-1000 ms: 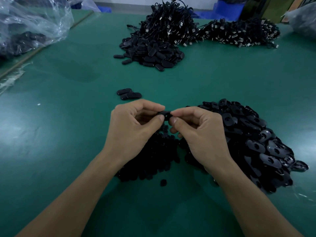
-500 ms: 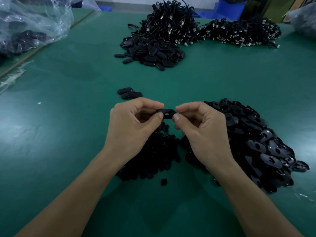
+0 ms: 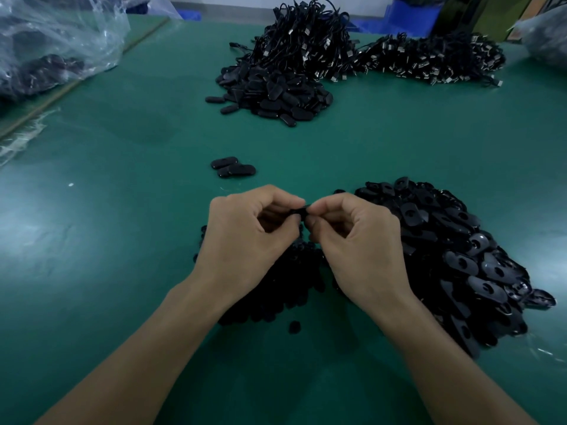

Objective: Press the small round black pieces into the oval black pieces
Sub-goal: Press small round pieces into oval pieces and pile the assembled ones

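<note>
Pressing step in hand, I judge. Fingers of my left hand (image 3: 245,240) and right hand (image 3: 359,243) pinch one black oval plastic piece (image 3: 299,212) above the green table (image 3: 122,271), toward its near edge. The small round black piece is hidden, so I cannot tell if it is seated. Next calls for a firm, square squeeze.

We see the oval black pieces (image 3: 460,262) as smooth, glossy plastic. Our green table mat (image 3: 122,256) looks smooth with a dull sheen. The bag (image 3: 61,41) is clear, crinkled plastic film; the black cables (image 3: 429,59) carry shiny metal plugs.
</note>
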Demonstrator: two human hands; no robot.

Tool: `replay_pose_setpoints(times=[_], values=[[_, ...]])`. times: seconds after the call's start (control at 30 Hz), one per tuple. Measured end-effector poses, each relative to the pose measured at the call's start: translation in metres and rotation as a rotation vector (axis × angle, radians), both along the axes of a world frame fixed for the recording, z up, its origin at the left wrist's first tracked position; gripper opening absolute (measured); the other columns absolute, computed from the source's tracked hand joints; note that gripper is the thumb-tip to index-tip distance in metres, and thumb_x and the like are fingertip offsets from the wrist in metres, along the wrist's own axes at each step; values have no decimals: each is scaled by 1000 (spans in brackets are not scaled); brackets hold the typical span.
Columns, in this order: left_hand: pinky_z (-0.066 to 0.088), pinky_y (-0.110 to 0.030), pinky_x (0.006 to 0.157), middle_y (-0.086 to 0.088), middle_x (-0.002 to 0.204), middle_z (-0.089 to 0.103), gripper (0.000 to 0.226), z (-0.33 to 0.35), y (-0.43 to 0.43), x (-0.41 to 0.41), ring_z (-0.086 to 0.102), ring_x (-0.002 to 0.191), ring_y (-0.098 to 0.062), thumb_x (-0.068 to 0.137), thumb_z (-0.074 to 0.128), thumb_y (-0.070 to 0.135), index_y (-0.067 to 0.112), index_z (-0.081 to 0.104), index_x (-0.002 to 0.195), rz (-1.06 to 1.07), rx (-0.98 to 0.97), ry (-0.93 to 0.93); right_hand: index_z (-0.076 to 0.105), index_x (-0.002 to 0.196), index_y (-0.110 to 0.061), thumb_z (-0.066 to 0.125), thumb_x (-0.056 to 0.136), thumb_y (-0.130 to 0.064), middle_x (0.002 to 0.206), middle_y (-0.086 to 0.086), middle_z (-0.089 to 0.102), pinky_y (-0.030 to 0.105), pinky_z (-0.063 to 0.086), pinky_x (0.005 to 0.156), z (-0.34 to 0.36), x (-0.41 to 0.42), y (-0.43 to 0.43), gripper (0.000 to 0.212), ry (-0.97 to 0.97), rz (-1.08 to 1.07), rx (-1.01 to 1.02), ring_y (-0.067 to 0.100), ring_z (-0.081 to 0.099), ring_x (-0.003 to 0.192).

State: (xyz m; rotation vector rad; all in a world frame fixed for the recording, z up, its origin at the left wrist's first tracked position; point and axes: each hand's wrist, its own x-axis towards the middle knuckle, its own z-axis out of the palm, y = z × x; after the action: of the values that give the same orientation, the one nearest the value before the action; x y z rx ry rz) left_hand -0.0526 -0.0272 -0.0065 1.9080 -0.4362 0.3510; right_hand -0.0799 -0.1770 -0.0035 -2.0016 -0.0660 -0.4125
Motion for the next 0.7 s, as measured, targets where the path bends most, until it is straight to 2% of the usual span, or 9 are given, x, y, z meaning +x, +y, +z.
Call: replay_pose_setpoints(times=[0.1,0.2,0.3,0.43,0.57,0.63,0.7], values=[[51,-6,72,23,83,74,32,-2,-1,-1,71,74,6,82,75,-2,29,76,91,7,27,-29,67,84,-31,71,90,-6,75,-19,69,11,52,67,0,0,1,26,-4,-18,-60,-2,67,74],[50,-5,72,25,85,73,24,-2,-2,-2,70,75,7,81,72,4,23,79,95,6,50,-66,71,88,-22,70,91,-4,76,-17,70,11,51,66,0,0,-1,18,-3,6,-77,-1,67,74],[51,-6,73,27,86,73,27,0,-1,-1,71,76,7,83,72,4,27,78,95,0,53,-62,72,90,-22,70,91,-4,78,-13,72,19,56,69,-1,1,-3,18,28,48,-38,3,69,75],[50,-6,73,27,92,73,38,1,1,0,71,78,6,86,73,3,41,72,92,-15,52,-30,70,87,-27,71,91,-8,77,-12,72,24,58,68,-1,1,-2,20,61,49,27,5,70,73],[51,-8,74,25,92,74,30,0,-1,-1,71,78,6,83,70,5,32,74,95,-23,48,-27,61,80,-31,74,90,-14,74,-6,73,45,59,69,-3,1,0,23,109,-24,98,14,70,68],[53,-10,74,24,90,74,27,-1,-2,-2,72,77,4,81,69,7,27,76,96,-21,62,-33,55,78,-31,74,90,-17,72,-3,72,48,58,65,-3,1,0,27,110,-34,106,21,69,66],[55,-13,75,23,88,74,24,-1,-1,-1,71,77,4,79,68,10,25,76,96,-11,95,-38,52,77,-32,74,90,-18,70,-3,71,45,56,62,-3,0,0,30,95,-34,69,20,69,64]])
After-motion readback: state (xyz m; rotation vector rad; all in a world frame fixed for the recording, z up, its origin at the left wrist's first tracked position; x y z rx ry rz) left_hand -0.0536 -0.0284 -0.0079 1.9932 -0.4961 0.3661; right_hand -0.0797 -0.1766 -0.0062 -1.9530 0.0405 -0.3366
